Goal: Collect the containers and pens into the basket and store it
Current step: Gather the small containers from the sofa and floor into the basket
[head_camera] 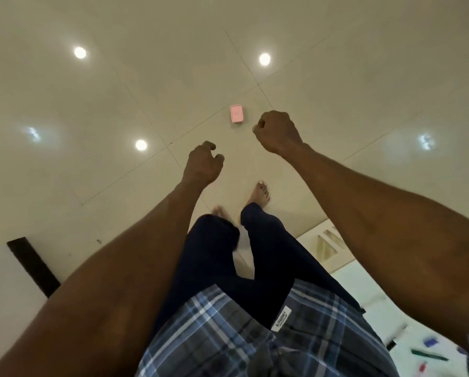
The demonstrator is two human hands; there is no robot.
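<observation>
Green pen (429, 355) on table; pink container (236, 113) on floor.

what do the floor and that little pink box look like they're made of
Floor: probably glazed ceramic or polished stone tile; glossy, mirrors the ceiling lights, thin grout lines between big slabs.
Pink box: likely smooth plastic, going by its even colour and rounded corners; too small to be sure.

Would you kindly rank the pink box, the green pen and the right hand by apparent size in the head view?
1. Right hand, nearer the camera, so unsure.
2. Green pen, longer than the box.
3. Pink box on the floor.
</observation>
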